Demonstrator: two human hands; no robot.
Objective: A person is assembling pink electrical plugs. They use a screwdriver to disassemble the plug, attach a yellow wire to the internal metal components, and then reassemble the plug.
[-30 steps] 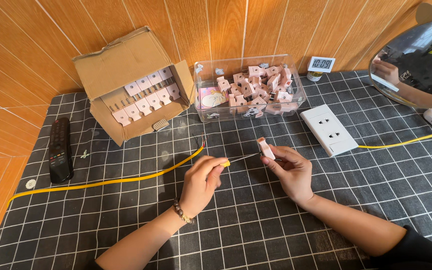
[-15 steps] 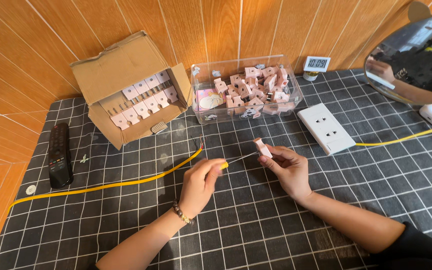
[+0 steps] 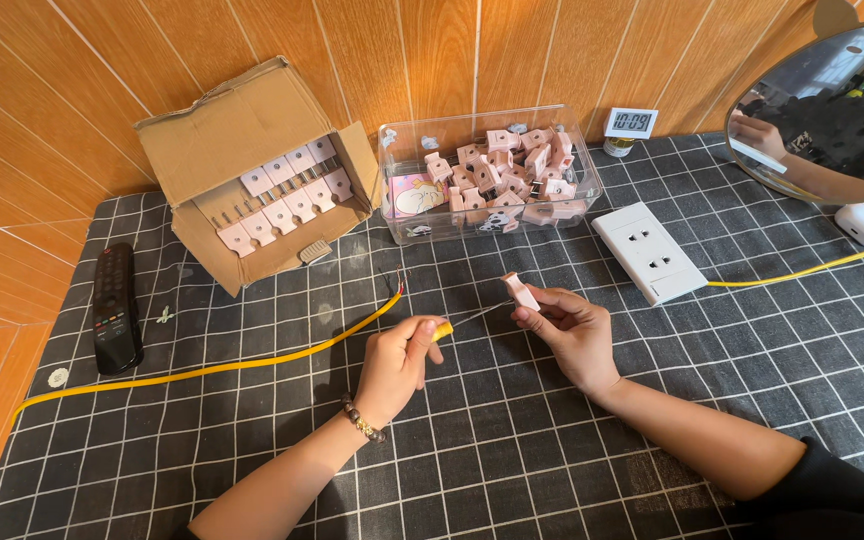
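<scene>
Your left hand (image 3: 397, 360) has a closed grip on a yellow-handled screwdriver (image 3: 457, 322), tip at the pink plug (image 3: 522, 292) pinched in your right hand (image 3: 567, 330), above the table's (image 3: 552, 450) middle

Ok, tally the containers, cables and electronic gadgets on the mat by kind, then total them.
Cardboard box: 1
Clear plastic bin: 1
Yellow cable: 2, second
Remote control: 1
White socket plate: 1
Digital timer: 1
Total: 7

The plug (image 3: 522, 291) has been tilted slightly in the right hand (image 3: 564, 333), and the screwdriver (image 3: 464, 320) has been brought closer to it.
</scene>
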